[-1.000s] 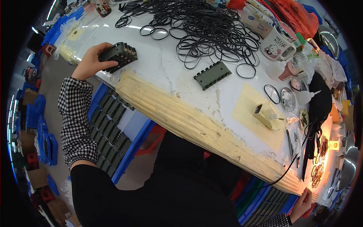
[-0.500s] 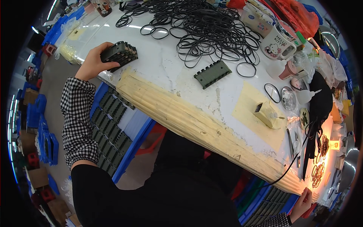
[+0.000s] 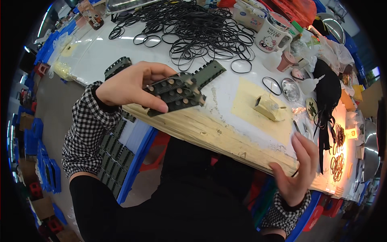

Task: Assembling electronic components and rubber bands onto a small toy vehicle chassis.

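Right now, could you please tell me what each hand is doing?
Left hand: closed, holding dark green parts.
Right hand: open, nothing visible in it.

The left fingers (image 3: 160, 69) have brought ridged green pieces (image 3: 173, 94) rightward, while the right fingers (image 3: 305, 149) have moved inward.

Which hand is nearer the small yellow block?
Right. The right hand is below the yellow block in the picture and closer; the left hand is farther off to its left.
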`<state>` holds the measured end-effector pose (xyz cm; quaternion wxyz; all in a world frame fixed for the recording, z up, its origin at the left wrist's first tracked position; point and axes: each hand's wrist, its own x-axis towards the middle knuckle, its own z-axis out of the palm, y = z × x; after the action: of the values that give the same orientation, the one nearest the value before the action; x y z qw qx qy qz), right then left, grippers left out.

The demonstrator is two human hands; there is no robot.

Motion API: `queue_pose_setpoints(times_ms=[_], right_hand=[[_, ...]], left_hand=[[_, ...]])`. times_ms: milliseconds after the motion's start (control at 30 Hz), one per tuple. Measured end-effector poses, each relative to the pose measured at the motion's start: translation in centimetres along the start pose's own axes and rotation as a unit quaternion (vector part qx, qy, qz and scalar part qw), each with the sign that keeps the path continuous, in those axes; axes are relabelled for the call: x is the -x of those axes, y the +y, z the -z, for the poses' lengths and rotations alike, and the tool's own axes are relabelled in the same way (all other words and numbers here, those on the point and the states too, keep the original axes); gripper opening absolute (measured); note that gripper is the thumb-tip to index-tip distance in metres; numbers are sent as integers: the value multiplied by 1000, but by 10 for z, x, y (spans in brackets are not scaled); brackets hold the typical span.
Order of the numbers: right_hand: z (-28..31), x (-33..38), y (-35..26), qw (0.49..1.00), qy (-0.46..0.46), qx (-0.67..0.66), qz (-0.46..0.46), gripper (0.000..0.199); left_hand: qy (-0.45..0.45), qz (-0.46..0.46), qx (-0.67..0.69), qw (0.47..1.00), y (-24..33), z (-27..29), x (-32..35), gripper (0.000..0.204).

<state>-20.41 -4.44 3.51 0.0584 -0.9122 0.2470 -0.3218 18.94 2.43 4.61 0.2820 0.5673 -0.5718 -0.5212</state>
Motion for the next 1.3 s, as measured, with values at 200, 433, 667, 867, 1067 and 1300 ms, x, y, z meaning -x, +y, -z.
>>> queue_pose_setpoints(times_ms=[200,433,667,867,1067,1300], right_hand=[[-62,-59,-9,977,-40,-195,80,82],[-67,-36,12,966,-78,-246,22,65],[-65,-30,15,963,-80,-259,-12,65],[-63,-31,10,958,-90,-267,-52,67],[-59,-30,19,935,-89,-323,-119,61],[-61,-34,13,936,-60,-320,-135,56]], left_hand=[[-162,19,75,984,29,-55,-46,83],[-194,-8,31,980,32,-72,-68,79],[-145,-33,139,979,16,-88,-70,45],[-135,0,169,976,11,-90,-71,52],[-109,-213,140,961,1,-97,-65,75],[57,-254,99,960,-14,-125,-70,62]])
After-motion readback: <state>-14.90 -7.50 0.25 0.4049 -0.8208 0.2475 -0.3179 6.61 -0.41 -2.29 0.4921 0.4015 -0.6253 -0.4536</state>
